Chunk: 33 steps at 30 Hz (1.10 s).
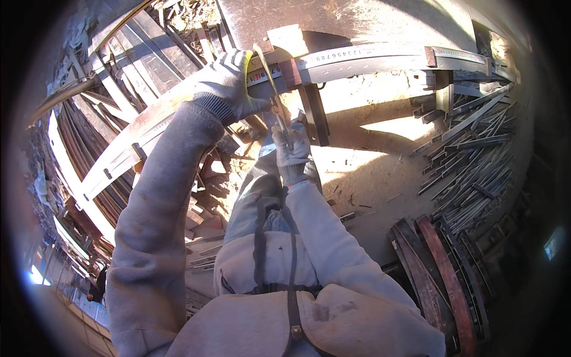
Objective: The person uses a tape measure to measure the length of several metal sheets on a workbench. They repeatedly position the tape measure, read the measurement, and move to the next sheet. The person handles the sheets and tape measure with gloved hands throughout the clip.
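My left hand [229, 83], in a grey work glove, presses on a long metal rail with a measuring scale [369, 59] that runs across the top of the view. My right hand [292, 146], also gloved, grips the lower end of a thin flat metal strip [275, 89]. The strip rises from that hand up past my left glove to the rail. A dark square bracket [314, 113] hangs from the rail just right of the strip. Both grey sleeves come up from the lower edge.
A heap of short metal bars [476, 160] lies on the dirt floor at right. Curved rusty flat bars [443, 273] lie at lower right. Long steel strips and profiles [113, 137] are stacked at left. A steel plate [357, 18] stands beyond the rail.
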Motion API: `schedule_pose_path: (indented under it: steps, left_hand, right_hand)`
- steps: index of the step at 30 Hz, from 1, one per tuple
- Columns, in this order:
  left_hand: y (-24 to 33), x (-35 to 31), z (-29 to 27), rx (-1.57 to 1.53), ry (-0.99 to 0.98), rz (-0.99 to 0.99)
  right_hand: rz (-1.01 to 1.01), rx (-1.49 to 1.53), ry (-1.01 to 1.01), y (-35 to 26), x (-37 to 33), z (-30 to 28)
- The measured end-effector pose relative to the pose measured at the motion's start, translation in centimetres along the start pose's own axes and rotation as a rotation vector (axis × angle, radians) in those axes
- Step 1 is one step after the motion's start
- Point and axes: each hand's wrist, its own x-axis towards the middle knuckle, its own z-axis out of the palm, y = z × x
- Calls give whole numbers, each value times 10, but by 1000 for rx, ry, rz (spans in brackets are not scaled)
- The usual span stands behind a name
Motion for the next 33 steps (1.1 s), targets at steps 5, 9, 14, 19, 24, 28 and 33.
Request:
schedule_pose_path:
  steps: [5,9,14,19,24,28,33]
  left_hand:
    - [-4,-1,10,9,93,65]
    - [-5,-1,13,28,99,64]
    - [-9,-5,7,54,151,143]
    - [-14,-5,3,-88,75,80]
    - [-22,1,9,-31,46,76]
    - [-32,8,20,-240,24,59]
    - [-30,8,25,-194,124,40]
  right_hand:
    - [348,-8,-121,20,-7,3]
    - [240,74,16,19,-13,10]
    - [1275,970,336,-8,3,-10]
    - [1370,1231,6,-23,10,-23]
    - [1079,447,120,-27,-7,-1]
    - [877,465,4,-31,-17,-13]
    - [557,394,-21,-28,-35,-19]
